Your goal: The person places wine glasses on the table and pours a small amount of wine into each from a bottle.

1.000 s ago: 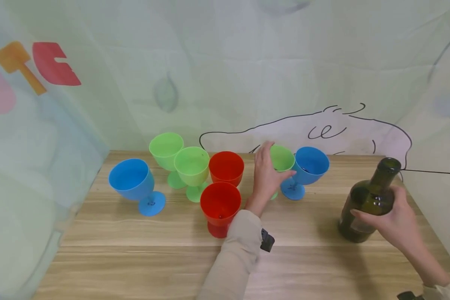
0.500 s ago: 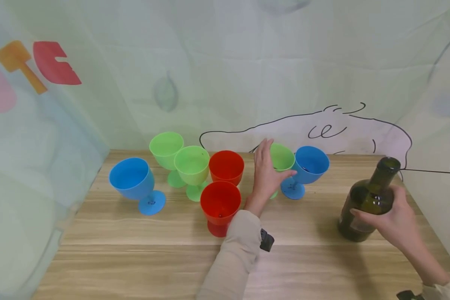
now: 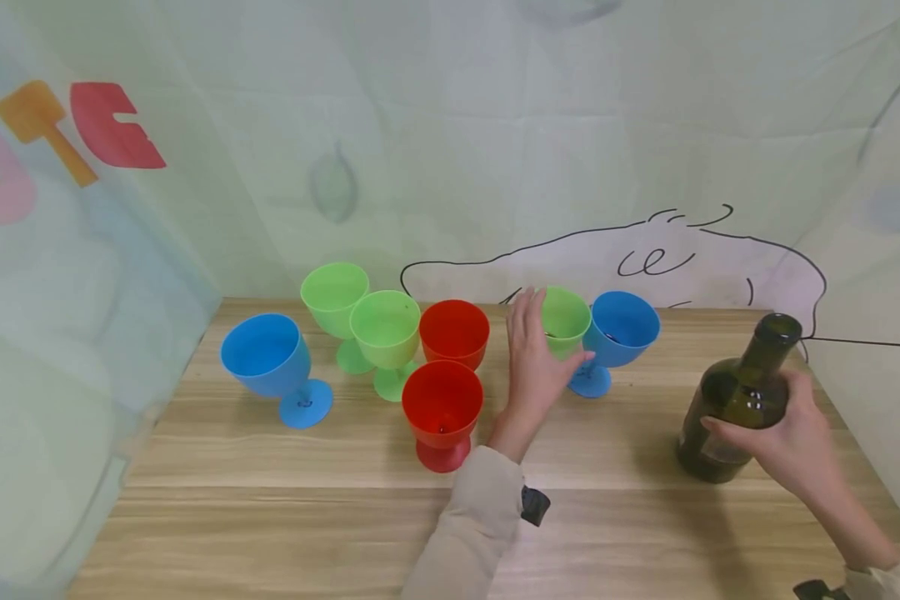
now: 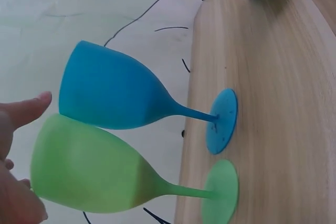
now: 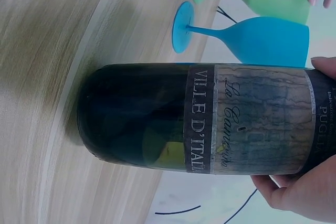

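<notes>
Spreading its fingers straight and wide, the person's left hand (image 3: 532,362) stands around the bowl of the rightmost green goblet (image 3: 566,312), thumb held apart; we cannot tell whether any fingertip touches it. That goblet, our landmark, is upright near the back of the wood-grain table (image 3: 345,525); well to its right and closer to the person, we find a dark green wine bottle (image 3: 727,408), upright, its label (image 5: 262,121) marked Puglia; the right hand (image 3: 795,433) grips it, fingers curled on one side, thumb on the other.

For this handling, we judge a light, even touch best on the goblet, since its thin stem and broad bowl look easy to tip; the bottle seems heavier, so we would favour a firm grip and a level base.

Just right of the landmark is the neighbouring blue goblet (image 3: 626,329), so close that the bowls look to touch; it leaves the left thumb little room. To the landmark's left, past the hand, are the back red goblet (image 3: 453,329) and the front red goblet (image 3: 442,404); the latter is near the beige sleeve (image 3: 468,525), so we would mind the forearm; farther left stand two more green goblets (image 3: 385,329) and the far blue goblet (image 3: 265,354); behind the landmark, a printed backdrop (image 3: 450,150) limits reach.
</notes>
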Action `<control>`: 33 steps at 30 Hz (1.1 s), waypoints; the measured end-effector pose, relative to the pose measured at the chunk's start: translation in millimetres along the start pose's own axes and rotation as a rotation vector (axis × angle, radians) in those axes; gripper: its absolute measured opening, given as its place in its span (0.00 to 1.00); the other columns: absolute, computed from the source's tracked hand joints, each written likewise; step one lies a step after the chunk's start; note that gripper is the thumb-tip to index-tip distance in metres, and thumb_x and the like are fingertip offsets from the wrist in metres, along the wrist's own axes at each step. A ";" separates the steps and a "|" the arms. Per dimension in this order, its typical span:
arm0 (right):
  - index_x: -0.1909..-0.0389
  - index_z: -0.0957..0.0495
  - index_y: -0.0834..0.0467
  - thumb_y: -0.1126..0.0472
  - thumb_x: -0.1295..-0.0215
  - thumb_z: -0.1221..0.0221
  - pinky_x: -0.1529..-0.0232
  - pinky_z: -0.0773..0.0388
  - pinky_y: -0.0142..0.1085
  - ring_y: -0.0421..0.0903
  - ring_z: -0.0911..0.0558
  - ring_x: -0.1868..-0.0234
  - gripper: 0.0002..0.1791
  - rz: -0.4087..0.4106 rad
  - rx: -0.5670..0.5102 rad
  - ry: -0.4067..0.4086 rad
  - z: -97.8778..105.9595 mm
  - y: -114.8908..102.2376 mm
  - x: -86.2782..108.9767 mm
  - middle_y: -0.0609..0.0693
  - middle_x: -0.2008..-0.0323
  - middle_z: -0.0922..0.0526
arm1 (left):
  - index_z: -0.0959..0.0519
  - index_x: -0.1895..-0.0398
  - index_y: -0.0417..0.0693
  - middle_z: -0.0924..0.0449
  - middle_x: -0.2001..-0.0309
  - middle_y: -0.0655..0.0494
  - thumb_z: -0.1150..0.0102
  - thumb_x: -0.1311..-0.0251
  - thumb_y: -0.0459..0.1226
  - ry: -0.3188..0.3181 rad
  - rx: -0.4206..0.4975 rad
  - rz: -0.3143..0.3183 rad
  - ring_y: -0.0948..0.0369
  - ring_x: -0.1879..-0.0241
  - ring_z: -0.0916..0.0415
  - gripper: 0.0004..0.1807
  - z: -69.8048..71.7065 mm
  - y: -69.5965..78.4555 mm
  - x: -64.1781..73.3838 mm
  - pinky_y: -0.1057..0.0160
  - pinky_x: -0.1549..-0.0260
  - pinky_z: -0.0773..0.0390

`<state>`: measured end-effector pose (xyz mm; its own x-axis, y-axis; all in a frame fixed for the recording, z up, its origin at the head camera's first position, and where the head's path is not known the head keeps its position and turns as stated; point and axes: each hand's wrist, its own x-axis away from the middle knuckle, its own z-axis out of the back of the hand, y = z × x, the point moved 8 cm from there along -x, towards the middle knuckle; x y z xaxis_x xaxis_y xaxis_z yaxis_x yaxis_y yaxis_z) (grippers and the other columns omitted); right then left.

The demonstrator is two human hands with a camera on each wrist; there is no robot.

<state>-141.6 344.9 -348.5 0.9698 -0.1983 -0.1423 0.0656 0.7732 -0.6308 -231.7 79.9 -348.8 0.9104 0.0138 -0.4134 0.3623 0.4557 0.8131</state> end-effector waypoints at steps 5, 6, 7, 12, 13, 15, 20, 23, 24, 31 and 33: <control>0.41 0.51 0.70 0.59 0.57 0.29 0.65 0.35 0.58 0.70 0.32 0.56 0.49 -0.001 -0.002 0.004 0.8 0.1 0.5 0.75 0.52 0.37 | 0.44 0.36 0.43 0.44 0.36 0.47 0.26 0.61 0.37 -0.024 -0.008 -0.016 0.53 0.37 0.47 0.48 4.1 10.2 6.3 0.56 0.50 0.28; 0.41 0.51 0.70 0.59 0.57 0.29 0.65 0.35 0.58 0.70 0.32 0.56 0.49 0.000 -0.002 0.003 0.8 0.1 0.6 0.74 0.52 0.37 | 0.43 0.36 0.43 0.43 0.36 0.48 0.26 0.61 0.36 -0.033 -0.007 -0.020 0.53 0.37 0.47 0.47 5.1 12.3 7.5 0.56 0.50 0.28; 0.41 0.51 0.70 0.59 0.57 0.29 0.65 0.35 0.58 0.70 0.32 0.56 0.50 -0.002 0.002 0.002 0.6 0.3 0.8 0.74 0.52 0.37 | 0.43 0.37 0.43 0.43 0.37 0.48 0.26 0.61 0.36 -0.044 -0.006 -0.025 0.53 0.38 0.46 0.47 6.3 14.5 8.9 0.57 0.50 0.28; 0.41 0.51 0.70 0.58 0.58 0.29 0.64 0.35 0.59 0.71 0.32 0.56 0.50 -0.006 -0.001 -0.006 -0.2 0.7 1.6 0.75 0.52 0.37 | 0.42 0.36 0.43 0.40 0.37 0.50 0.28 0.58 0.38 -0.131 0.008 -0.029 0.55 0.39 0.43 0.44 13.1 24.6 17.0 0.59 0.52 0.27; 0.41 0.51 0.71 0.59 0.58 0.29 0.64 0.35 0.59 0.71 0.32 0.56 0.50 -0.006 -0.002 -0.004 -0.2 0.7 1.6 0.75 0.52 0.37 | 0.41 0.36 0.43 0.40 0.37 0.50 0.29 0.57 0.38 -0.150 0.017 -0.026 0.55 0.39 0.43 0.44 15.0 26.4 18.8 0.59 0.52 0.27; 0.41 0.51 0.70 0.58 0.58 0.29 0.64 0.35 0.59 0.71 0.32 0.56 0.50 -0.003 0.003 -0.005 -0.1 0.5 1.6 0.75 0.52 0.36 | 0.41 0.36 0.44 0.39 0.38 0.50 0.29 0.57 0.38 -0.183 0.031 -0.022 0.56 0.39 0.41 0.43 19.2 29.8 22.1 0.60 0.52 0.27; 0.41 0.51 0.71 0.58 0.58 0.29 0.65 0.34 0.59 0.71 0.32 0.56 0.50 0.003 0.006 -0.006 -0.7 0.5 1.4 0.75 0.53 0.36 | 0.39 0.36 0.47 0.36 0.40 0.52 0.30 0.55 0.38 -0.227 0.054 -0.032 0.56 0.42 0.38 0.41 35.3 36.4 29.3 0.61 0.55 0.25; 0.41 0.51 0.71 0.58 0.58 0.29 0.64 0.35 0.59 0.71 0.32 0.57 0.50 0.001 0.003 -0.004 -0.9 0.8 1.1 0.75 0.53 0.36 | 0.37 0.38 0.47 0.35 0.42 0.51 0.30 0.55 0.38 -0.226 0.066 -0.053 0.55 0.43 0.36 0.39 49.3 38.8 32.0 0.60 0.54 0.25; 0.41 0.51 0.71 0.59 0.58 0.29 0.64 0.35 0.59 0.71 0.32 0.57 0.50 0.002 0.002 -0.003 -0.7 0.5 1.0 0.75 0.53 0.36 | 0.37 0.38 0.47 0.34 0.42 0.51 0.30 0.55 0.37 -0.226 0.072 -0.055 0.55 0.44 0.36 0.39 54.2 39.1 32.8 0.59 0.54 0.26; 0.41 0.51 0.71 0.59 0.58 0.29 0.64 0.36 0.60 0.70 0.32 0.56 0.50 0.003 0.000 -0.002 -0.5 0.5 0.5 0.75 0.53 0.36 | 0.35 0.40 0.45 0.33 0.43 0.52 0.29 0.56 0.38 -0.213 0.067 -0.030 0.55 0.42 0.37 0.38 89.2 32.7 37.8 0.53 0.49 0.30; 0.41 0.51 0.71 0.59 0.58 0.29 0.63 0.36 0.60 0.71 0.32 0.56 0.50 0.004 -0.002 -0.003 -0.9 0.6 0.4 0.75 0.53 0.36 | 0.35 0.39 0.46 0.34 0.42 0.53 0.29 0.56 0.39 -0.212 0.052 -0.021 0.56 0.41 0.38 0.39 99.0 29.2 40.0 0.52 0.47 0.32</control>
<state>-141.4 344.7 -349.6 0.9708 -0.1929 -0.1425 0.0608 0.7728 -0.6317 -165.0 5.7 -301.1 0.9222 -0.1855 -0.3392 0.3863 0.4075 0.8275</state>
